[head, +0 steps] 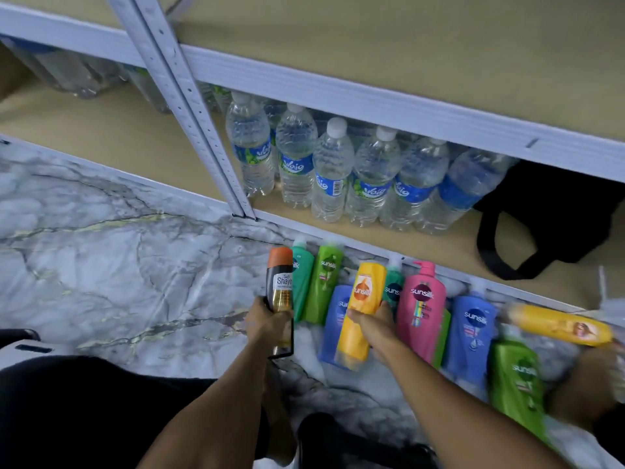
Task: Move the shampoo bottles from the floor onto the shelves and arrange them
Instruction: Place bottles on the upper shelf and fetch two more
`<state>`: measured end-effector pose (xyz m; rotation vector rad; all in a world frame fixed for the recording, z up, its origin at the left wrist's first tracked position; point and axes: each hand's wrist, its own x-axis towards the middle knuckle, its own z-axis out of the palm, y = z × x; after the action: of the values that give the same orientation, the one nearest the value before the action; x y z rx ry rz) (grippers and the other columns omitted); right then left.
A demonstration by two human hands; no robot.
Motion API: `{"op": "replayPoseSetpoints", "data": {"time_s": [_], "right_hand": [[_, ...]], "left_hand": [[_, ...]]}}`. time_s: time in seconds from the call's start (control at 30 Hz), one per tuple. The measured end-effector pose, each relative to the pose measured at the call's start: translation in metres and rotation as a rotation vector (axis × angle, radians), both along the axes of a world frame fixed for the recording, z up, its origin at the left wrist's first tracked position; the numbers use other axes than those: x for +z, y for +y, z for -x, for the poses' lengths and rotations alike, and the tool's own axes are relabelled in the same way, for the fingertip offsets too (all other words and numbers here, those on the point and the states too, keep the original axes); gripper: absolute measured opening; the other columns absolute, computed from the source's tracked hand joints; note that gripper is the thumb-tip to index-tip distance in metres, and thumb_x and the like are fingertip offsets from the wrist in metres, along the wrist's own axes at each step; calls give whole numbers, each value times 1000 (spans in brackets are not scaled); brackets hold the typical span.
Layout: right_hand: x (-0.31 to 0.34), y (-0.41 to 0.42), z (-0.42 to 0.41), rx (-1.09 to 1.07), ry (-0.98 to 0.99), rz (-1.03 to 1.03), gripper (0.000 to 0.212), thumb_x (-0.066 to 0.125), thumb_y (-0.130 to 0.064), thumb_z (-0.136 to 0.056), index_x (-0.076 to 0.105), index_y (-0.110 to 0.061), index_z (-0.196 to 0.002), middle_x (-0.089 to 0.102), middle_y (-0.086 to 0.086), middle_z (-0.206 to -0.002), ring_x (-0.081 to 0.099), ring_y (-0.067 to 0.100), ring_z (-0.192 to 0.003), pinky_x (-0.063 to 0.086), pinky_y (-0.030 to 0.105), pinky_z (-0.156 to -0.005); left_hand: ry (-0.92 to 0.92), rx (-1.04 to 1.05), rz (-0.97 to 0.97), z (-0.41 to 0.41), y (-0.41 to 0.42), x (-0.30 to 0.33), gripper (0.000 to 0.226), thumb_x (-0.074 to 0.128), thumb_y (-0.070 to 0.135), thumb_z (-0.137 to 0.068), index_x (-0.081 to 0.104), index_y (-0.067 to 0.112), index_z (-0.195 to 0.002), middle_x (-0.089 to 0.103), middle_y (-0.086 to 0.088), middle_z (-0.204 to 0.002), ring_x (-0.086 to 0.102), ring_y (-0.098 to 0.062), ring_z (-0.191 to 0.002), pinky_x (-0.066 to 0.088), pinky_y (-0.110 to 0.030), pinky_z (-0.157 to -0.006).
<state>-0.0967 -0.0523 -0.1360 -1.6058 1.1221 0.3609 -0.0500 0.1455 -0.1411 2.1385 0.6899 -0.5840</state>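
My left hand (267,324) grips a black and gold bottle with an orange cap (280,282), held upright above the marble floor. My right hand (370,324) grips a yellow Sunsilk bottle (363,299) round its middle, lifted over the row. Several shampoo bottles lie on the floor beside the shelf: a teal one (302,275), a green one (324,279), a blue one (334,319), a pink pump bottle (421,309), another blue one (471,336) and a green one (515,377). The upper shelf board (406,55) is bare.
Water bottles (331,170) stand in a row on the lowest shelf, with a black bag (554,225) to their right. A white upright post (189,106) divides the shelving. At the right edge another person's hand (581,394) holds a yellow bottle (558,324).
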Motion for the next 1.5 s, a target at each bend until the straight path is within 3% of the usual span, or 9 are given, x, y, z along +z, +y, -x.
{"op": "replayPoseSetpoints", "data": {"time_s": [0.1,0.27,0.4,0.57,0.73,0.87,1.07,1.27,1.5], "right_hand": [[16,-17,31,-15,-45,-32,43,79,-10,-74,57,-12,-112,69,11,-109,66,23,-87,52,34,-75],[39,-45,85,-62,-90,-40,53,78,-13,-76,52,-12,-121,65,6,-111,63,26,-96,50,36,-80],[51,-64,134,-188,-139,-116,39,74,-9,-80,54,-13,-114,66,6,-108,64,23,-94,51,38,-80],[71,-76,169,-361,-175,-120,33,64,2,-81,46,-11,-106,61,8,-98,58,19,-83,48,35,-70],[86,-73,186,-365,-178,-74,40,64,1,-80,43,-10,-112,56,3,-94,56,22,-87,48,37,-79],[95,-63,201,-363,-174,-11,46,68,-2,-75,45,-11,-115,60,10,-104,58,28,-93,49,38,-80],[105,-53,205,-359,-185,88,42,67,-2,-75,48,-13,-110,62,8,-96,58,27,-85,49,35,-77],[106,-49,197,-378,-163,176,34,68,-5,-77,54,-11,-107,61,8,-93,55,25,-82,43,28,-74],[94,-46,180,-332,-50,195,46,73,-4,-76,54,-10,-117,65,13,-110,62,33,-100,41,28,-76]], "left_hand": [[20,-19,102,23,-25,14,47,83,18,-64,58,8,-102,67,-11,-94,63,-25,-81,47,-30,-68],[41,-73,268,62,-68,22,49,86,20,-56,59,14,-97,70,-6,-91,67,-24,-82,56,-41,-79],[26,-197,322,93,-96,35,34,80,13,-71,61,12,-99,71,-7,-95,68,-24,-83,57,-40,-78],[-37,-295,325,128,-121,52,32,71,12,-81,57,13,-110,68,-7,-101,65,-26,-92,55,-42,-81],[-28,-319,374,149,-135,76,28,58,1,-80,54,6,-108,62,-13,-84,58,-23,-69,45,-31,-56],[-54,-373,394,153,-140,95,20,55,1,-80,58,6,-99,62,-16,-80,55,-24,-65,43,-31,-54],[-116,-366,372,159,-140,110,34,77,8,-74,56,20,-98,65,-2,-92,64,-25,-88,53,-39,-81],[-136,-379,229,170,-130,109,40,84,17,-65,65,14,-100,68,-3,-94,65,-26,-88,55,-39,-79],[-116,-364,134,160,-126,98,44,81,20,-65,63,16,-105,68,-3,-99,64,-27,-92,53,-38,-80]]}}
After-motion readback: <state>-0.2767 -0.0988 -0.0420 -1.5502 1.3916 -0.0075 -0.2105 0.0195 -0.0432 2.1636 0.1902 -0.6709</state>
